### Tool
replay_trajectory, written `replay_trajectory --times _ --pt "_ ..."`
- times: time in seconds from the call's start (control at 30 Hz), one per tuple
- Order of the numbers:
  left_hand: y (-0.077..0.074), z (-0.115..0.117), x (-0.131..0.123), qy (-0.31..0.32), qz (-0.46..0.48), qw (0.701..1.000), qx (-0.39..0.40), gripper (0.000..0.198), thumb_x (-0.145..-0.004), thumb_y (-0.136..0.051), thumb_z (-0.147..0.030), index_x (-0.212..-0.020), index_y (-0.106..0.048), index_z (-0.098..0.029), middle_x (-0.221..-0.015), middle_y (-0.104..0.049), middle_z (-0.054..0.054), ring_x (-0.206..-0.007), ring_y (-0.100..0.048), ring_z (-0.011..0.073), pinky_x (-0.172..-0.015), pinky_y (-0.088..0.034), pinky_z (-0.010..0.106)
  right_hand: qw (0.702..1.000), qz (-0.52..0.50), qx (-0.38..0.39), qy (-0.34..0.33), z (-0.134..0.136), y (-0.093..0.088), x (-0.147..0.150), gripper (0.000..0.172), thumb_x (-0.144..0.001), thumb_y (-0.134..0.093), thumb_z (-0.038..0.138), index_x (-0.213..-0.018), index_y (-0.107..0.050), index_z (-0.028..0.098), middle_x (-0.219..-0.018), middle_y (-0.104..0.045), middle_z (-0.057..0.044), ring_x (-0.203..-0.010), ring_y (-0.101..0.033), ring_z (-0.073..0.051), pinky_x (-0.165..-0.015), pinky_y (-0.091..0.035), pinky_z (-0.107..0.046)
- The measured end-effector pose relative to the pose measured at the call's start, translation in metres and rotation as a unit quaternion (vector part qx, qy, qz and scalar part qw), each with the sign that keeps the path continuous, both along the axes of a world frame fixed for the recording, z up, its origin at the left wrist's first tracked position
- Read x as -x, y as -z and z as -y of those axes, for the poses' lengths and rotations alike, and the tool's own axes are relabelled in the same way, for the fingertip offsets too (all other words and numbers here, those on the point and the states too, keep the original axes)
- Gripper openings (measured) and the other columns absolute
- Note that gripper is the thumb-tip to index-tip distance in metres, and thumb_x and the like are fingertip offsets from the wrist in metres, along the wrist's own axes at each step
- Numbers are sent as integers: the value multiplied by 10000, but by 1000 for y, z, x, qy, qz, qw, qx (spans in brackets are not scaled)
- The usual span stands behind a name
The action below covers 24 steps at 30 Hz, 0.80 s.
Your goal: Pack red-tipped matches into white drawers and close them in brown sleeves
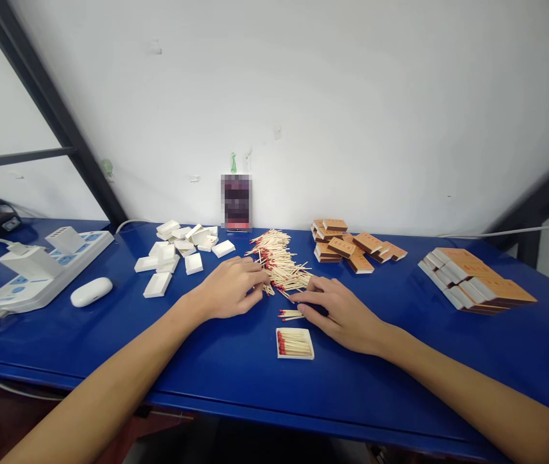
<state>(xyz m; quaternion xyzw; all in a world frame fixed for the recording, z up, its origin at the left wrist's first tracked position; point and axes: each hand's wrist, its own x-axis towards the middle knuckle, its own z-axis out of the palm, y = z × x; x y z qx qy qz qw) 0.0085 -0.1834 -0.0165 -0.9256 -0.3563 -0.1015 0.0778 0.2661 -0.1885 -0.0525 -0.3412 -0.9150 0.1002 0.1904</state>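
A heap of red-tipped matches lies in the middle of the blue table. My left hand is at the heap's left edge, fingers curled together against the matches; what its fingertips hold is hidden. On the near right side, my right hand has its thumb and index finger stretched out and slightly apart. The index fingertip is at a loose match by the heap. Beside the thumb lies a small group of matches. Closer to me, a white matchbox tray holds a row of matches, red heads to the left.
White empty trays are scattered at the back left. Orange-brown matchbox sleeves lie piled at the back right, and stacked matchboxes stand farther right. A power strip and a white case are at left. A blurred panel leans at the wall.
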Motion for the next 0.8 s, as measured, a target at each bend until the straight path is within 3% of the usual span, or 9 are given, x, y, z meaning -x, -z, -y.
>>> replay_trajectory --times 0.2,0.43,0.8 --pt "1 1 -1 0 12 1000 15 254 -929 -444 -237 -1020 -675 -183 -936 -602 59 -870 -533 203 -843 -417 364 998 -57 -15 -2 -2 -1 -4 282 -985 -463 279 -1137 -691 215 -970 -607 -82 -894 -564 -210 -810 -462 -385" --pt "4 3 -4 4 25 999 33 217 -913 -493 -245 -1001 -685 -195 -1035 -578 73 -960 -517 224 -899 -417 390 997 -38 -5 -72 3 -8 -2 298 -989 -483 328 -1187 -688 243 -1183 -646 -87 -1118 -514 -246 -990 -392 -467" --pt "4 6 -6 4 37 999 28 300 -923 -499 -274 -1168 -667 -232 -1169 -542 98 -1094 -493 258 -983 -411 452 998 -49 -10 -29 -3 -9 -4 259 -993 -462 283 -994 -713 216 -1098 -717 -63 -1031 -577 -228 -892 -422 -418"
